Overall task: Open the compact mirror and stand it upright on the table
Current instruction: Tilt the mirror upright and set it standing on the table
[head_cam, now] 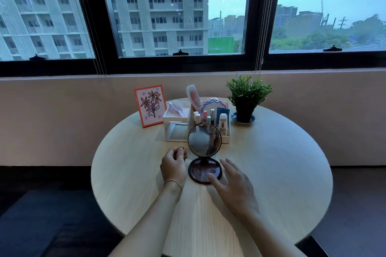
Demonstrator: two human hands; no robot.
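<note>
One organizer (177,120): comb (193,96), tubes | compact mirror (204,152) open, upright

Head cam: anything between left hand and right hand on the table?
Yes: the compact mirror, open and upright, sits between the left hand and right hand, whose fingers overlap its base.

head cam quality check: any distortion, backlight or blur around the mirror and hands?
Head view: strong wide-angle bowing, window frame and wall ledge curve. Backlit by the windows, so the round light wooden table is dim with a blue cast. The open dark-rimmed round compact mirror shows only a murky reflection, no glare. The right hand is slightly soft at the fingertips; the left hand is sharper.
</note>
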